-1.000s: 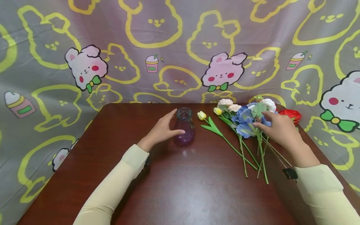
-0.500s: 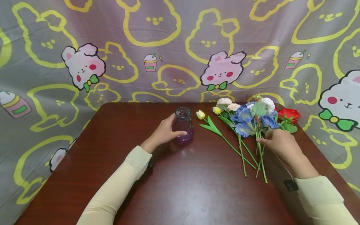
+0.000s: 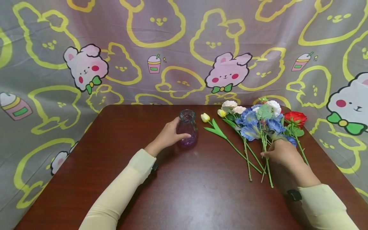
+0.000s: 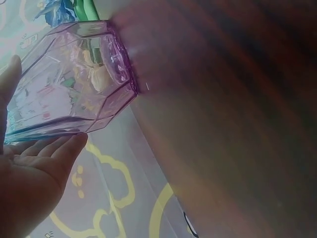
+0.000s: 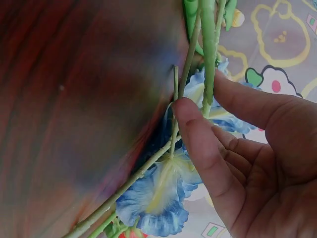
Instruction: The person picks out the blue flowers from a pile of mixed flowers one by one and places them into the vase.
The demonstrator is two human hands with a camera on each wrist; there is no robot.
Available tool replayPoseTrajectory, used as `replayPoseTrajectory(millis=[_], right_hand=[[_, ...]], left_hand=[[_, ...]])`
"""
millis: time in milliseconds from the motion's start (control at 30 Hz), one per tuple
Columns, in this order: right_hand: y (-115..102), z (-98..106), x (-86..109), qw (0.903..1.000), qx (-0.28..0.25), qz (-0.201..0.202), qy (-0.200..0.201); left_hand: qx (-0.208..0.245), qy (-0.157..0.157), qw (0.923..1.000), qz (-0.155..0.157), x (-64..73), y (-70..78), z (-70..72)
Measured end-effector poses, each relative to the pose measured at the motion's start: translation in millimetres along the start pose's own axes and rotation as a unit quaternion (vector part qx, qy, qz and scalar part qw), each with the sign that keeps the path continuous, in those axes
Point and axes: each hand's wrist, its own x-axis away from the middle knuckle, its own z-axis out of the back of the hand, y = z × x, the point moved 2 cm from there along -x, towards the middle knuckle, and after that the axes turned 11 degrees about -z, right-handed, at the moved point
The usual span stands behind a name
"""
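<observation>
Left hand (image 3: 166,134) gripped a faceted, see-through vase (image 3: 191,127); right hand (image 3: 283,154) straddled slim green stems (image 5: 209,49), whether pinching I couldn't tell

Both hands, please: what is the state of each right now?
Left hand: holding the glass vase.
Right hand: at the flower stems; whether it is closed on any cannot be told.

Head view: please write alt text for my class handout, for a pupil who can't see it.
A person's left hand holds a purple glass vase upright on a brown table, while the right hand is at the stems of blue, white, yellow and red flowers. A cartoon-rabbit cloth hangs behind.
</observation>
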Motion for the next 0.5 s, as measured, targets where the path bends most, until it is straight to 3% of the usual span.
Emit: replayPoseTrajectory(millis=[233,500], right_hand=[[1.1,-1.9,1.5,0.9999,0.01,0.011,0.002],[2.3,-2.4,6.6,0.9965,0.007,0.04,0.073]], left_hand=[[-0.011,-0.004,0.9999,-0.001,-0.6,-0.1,-0.5],[-0.011,-0.011,0.9998,0.012,-0.3,1.0,0.6]])
